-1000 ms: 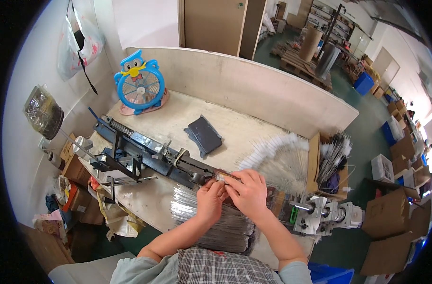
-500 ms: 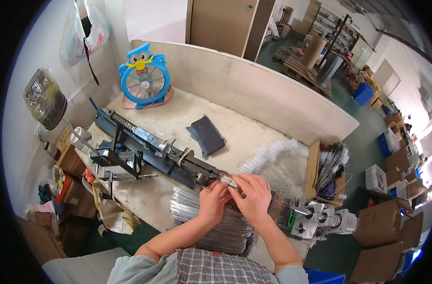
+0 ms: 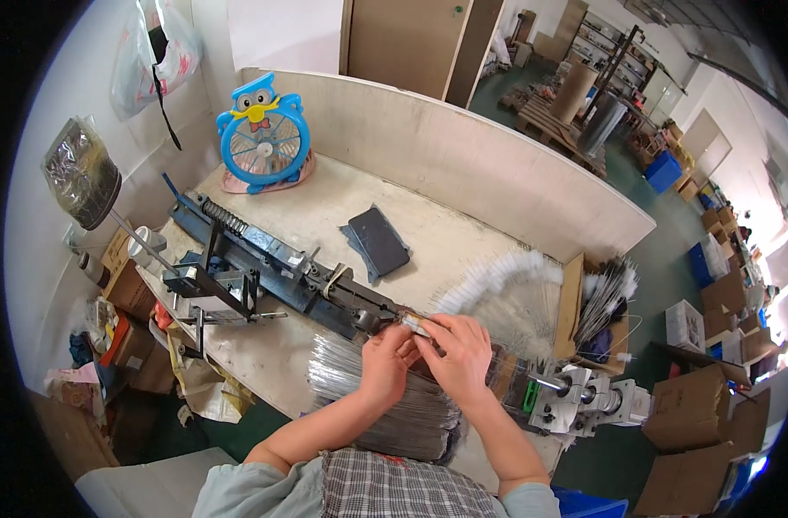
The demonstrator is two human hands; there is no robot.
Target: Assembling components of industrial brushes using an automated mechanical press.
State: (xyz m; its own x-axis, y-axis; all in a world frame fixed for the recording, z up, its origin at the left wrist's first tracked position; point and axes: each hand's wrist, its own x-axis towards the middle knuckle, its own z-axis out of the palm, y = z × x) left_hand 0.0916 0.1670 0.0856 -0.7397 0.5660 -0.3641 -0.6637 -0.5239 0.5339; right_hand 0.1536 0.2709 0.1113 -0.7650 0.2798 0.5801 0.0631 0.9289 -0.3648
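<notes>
My left hand point(image 3: 384, 359) and my right hand point(image 3: 460, 354) meet at the right end of a long dark metal bench fixture point(image 3: 277, 259). Between their fingertips sits a small whitish, silvery piece point(image 3: 416, 326), too small to name; my right thumb and fingers pinch it. The left fingers are closed at its near left side, and what lies inside them is hidden. Just below both hands lies a thick stack of thin silvery wires point(image 3: 398, 423). Beyond the right hand, white-tipped wires point(image 3: 498, 283) spread out in a fan on the table point(image 3: 325, 194).
A clamp-like metal machine point(image 3: 588, 401) stands to the right, near a carton point(image 3: 571, 306) of wires. A dark flat rectangular pad point(image 3: 378, 240) lies mid-table. A blue cartoon-shaped fan point(image 3: 264, 142) stands at the back left, and a crank device point(image 3: 208, 289) at the front left.
Both hands stay at the fixture's end with only slight finger shifts around the small piece. The whole view has moved very slightly.
</notes>
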